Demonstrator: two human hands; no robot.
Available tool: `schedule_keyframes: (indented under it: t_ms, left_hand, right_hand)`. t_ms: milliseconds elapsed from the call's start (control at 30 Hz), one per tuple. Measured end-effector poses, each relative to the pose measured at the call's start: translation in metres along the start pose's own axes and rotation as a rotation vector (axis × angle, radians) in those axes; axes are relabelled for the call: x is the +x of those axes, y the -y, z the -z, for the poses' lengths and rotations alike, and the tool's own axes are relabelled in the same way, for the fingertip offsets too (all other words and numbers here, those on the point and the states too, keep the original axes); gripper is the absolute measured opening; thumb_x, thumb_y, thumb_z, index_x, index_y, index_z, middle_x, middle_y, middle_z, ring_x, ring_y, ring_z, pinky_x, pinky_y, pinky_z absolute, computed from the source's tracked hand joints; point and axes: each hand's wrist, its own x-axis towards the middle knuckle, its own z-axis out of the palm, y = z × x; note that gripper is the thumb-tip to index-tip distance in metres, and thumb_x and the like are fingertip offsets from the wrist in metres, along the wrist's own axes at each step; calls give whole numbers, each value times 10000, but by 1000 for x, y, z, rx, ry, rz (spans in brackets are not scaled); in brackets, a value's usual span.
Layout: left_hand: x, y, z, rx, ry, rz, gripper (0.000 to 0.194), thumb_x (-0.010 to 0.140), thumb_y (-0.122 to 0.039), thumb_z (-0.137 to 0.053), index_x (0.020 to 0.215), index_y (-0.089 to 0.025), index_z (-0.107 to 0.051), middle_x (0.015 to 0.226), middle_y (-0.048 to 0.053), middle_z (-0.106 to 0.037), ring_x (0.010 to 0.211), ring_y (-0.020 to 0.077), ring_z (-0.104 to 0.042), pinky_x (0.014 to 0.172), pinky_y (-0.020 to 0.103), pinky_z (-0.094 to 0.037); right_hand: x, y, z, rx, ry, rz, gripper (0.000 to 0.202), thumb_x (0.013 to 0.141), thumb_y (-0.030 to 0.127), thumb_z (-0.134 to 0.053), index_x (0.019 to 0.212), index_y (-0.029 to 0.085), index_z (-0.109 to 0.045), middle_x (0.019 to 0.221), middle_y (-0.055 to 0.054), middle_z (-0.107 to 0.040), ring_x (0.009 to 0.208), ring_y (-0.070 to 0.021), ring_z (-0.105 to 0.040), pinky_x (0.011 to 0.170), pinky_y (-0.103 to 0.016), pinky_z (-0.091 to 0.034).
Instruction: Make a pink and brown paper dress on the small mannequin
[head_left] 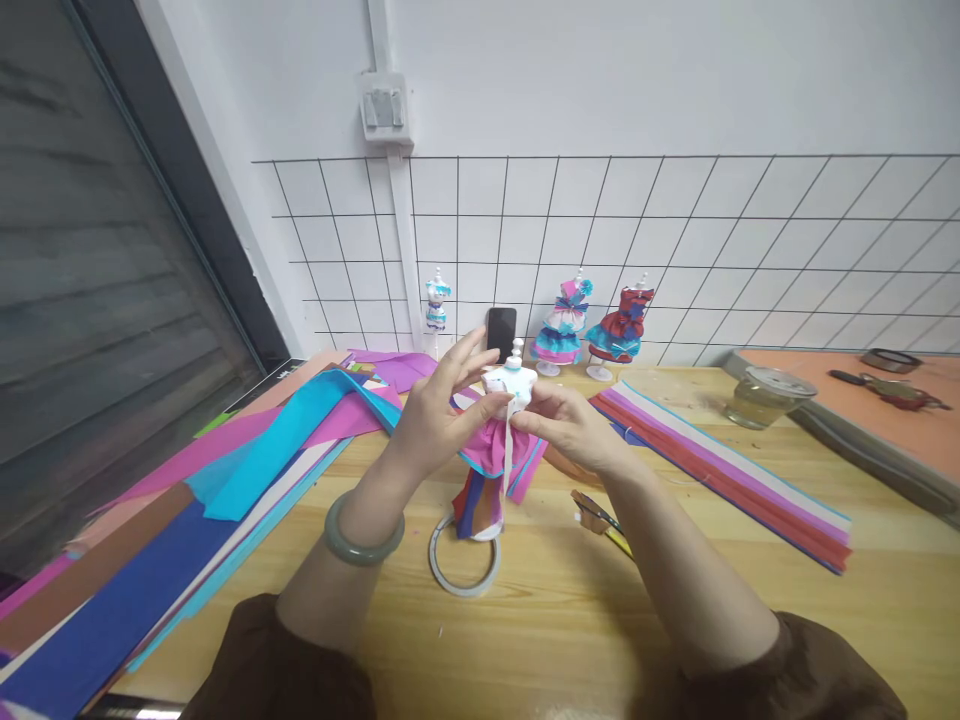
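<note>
A small white dress form stands upright between my hands. A pink gathered paper skirt with a blue edge wraps it below the chest, and striped paper in several colours shows underneath. My left hand presses its thumb on the front of the form, its other fingers raised behind. From the other side, my right hand pinches the form at the waist. A narrow pale strip of tape hangs down the front between the thumbs. A tape roll lies flat just in front of the skirt.
Coloured paper strips spread across the left; a striped stack lies right. Scissors rest near my right forearm. Behind stand a phone, dressed forms and a smaller form. A cup of liquid is far right.
</note>
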Motion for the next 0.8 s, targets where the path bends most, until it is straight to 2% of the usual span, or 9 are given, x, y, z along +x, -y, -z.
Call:
schedule_keyframes:
  t_ms: [167, 333, 433, 633, 800]
  left_hand:
    - [4, 4, 17, 172, -22, -70, 770, 660, -333, -712, 1328, -236, -341, 1055, 86, -626, 978, 203, -585, 859, 342, -485]
    - [6, 6, 20, 187, -147, -77, 490, 825, -260, -540, 1293, -226, -397, 889, 40, -617, 827, 134, -571, 798, 296, -473]
    - [6, 3, 18, 173, -182, -88, 467, 824, -219, -534, 1276, -232, -418, 845, 22, -599, 794, 122, -557, 773, 284, -468]
    - [3, -10, 13, 73, -149, -122, 459, 806, -179, -545, 1251, -231, -443, 769, -6, -578, 747, 109, -554, 731, 263, -476]
    - [-1, -24, 3, -3, -84, -129, 451, 800, -159, -555, 1234, -235, -461, 752, -10, -588, 720, 109, -554, 708, 259, -486]
  right_hand:
    - [-1, 3, 1, -27, -21, -52, 318, 768, 311, -618, 1076, 232, -610, 1088, -40, -630, 1036, -205, -549, 906, -367, -414]
    - [-1, 7, 2, -98, -107, -92, 257, 777, 323, -605, 1008, 212, -628, 998, -25, -658, 934, -176, -589, 836, -308, -444]
    - [0, 6, 1, -86, -192, -103, 237, 780, 348, -599, 959, 194, -623, 901, -17, -662, 809, -148, -601, 726, -260, -462]
    - [3, 1, -2, -38, -354, -123, 248, 750, 402, -621, 846, 176, -591, 763, -2, -635, 628, -114, -567, 565, -220, -436]
    - [5, -7, -1, -68, -376, -63, 277, 725, 399, -652, 883, 183, -582, 862, -25, -642, 717, -135, -587, 641, -246, -467]
